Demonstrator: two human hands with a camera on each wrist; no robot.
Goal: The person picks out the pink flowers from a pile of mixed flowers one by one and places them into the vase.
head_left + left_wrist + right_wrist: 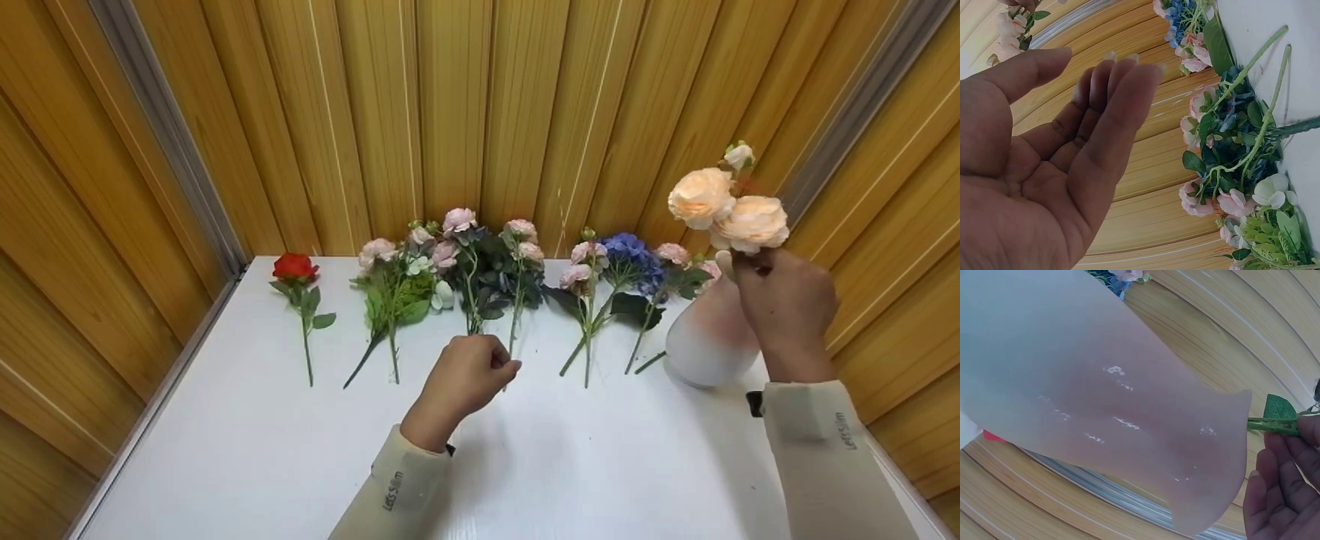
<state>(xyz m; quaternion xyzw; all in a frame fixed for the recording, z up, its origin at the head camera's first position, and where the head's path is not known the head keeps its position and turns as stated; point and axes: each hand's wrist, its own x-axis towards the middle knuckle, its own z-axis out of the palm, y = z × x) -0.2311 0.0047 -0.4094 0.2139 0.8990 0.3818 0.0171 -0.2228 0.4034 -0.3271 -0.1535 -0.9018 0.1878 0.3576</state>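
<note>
The right hand pinches the green stem of the peach flower spray between thumb and fingers, with the stem at the mouth of the upright vase and the blooms above it. The left hand is released, fingers loosely bent, over the tabletop near the pink flowers. A red rose lies at the row's left end; a blue flower cluster lies left of the vase.
</note>
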